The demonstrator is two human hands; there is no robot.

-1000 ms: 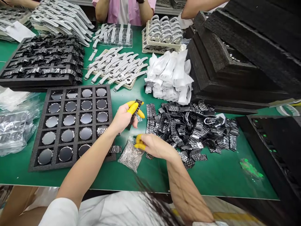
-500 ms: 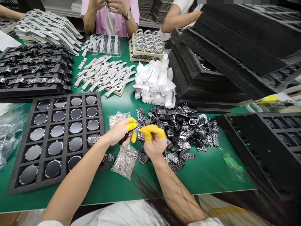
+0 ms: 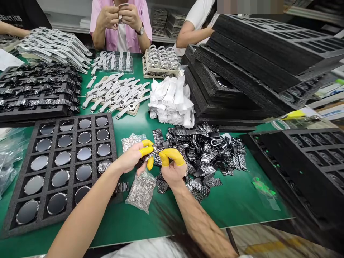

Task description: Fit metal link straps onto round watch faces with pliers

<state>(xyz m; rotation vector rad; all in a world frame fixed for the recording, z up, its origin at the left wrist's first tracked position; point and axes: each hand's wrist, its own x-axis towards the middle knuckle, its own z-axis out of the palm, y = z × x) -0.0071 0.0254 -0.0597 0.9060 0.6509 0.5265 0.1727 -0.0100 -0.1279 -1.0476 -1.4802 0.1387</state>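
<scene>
My left hand (image 3: 131,157), with yellow covers on some fingertips, is closed around a black metal link watch band (image 3: 147,156). My right hand (image 3: 174,171), also in yellow finger covers, pinches at the band's right end; whatever is between thumb and forefinger is too small to make out. Below the hands lies a clear bag of thin metal pins (image 3: 141,191). A second bag of pins (image 3: 129,143) sits just behind my left hand. To the right spreads a pile of black link watch bands (image 3: 206,154).
On the left, a black foam tray (image 3: 55,165) holds round watch heads, with a link band lying over one compartment. White wrapped bundles (image 3: 170,96) and white-strapped watches (image 3: 118,93) stand farther back. Stacked black foam trays (image 3: 242,64) tower at right. Co-workers sit opposite.
The camera view has shifted, so the table appears lower and slightly left. Both hands stay together at the watch band. The co-worker opposite has both hands raised around a small item.
</scene>
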